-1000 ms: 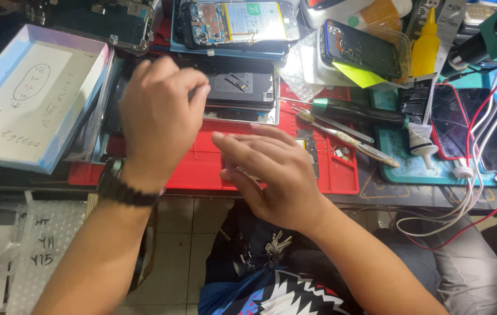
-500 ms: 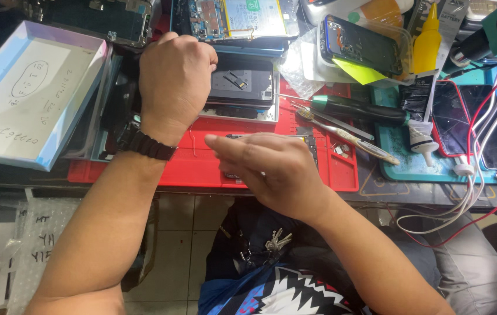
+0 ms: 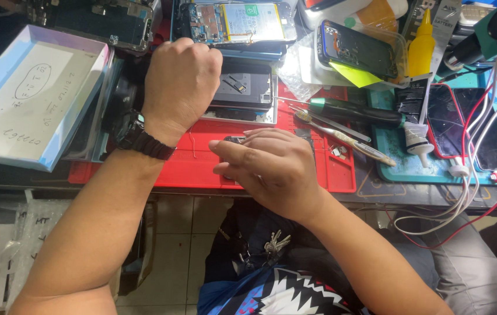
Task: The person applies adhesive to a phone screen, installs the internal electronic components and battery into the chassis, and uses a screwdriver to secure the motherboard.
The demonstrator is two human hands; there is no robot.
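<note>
Resting on the red work mat, the right hand is curled with its fingers bent down over a small dark part, and only a little of that part peeks out on the far side of the fingers, so I cannot tell what it is or how tightly it is held. The left hand is closed into a fist, farther away and a bit to the left, with a black watch on its wrist. I cannot tell if the fist has anything inside it. Just past the fist lies a dark phone back with its insides showing. Farther still sits an open phone with a pale battery in it. To the far left is a light blue box lid with writing on it. To the right of the right hand lie a screwdriver with a green and black handle and thin metal tweezers. A yellow bottle stands far off on the right, near a teal mat with phones and red and white wires on it. A bunch of keys hangs near the person's lap.
</note>
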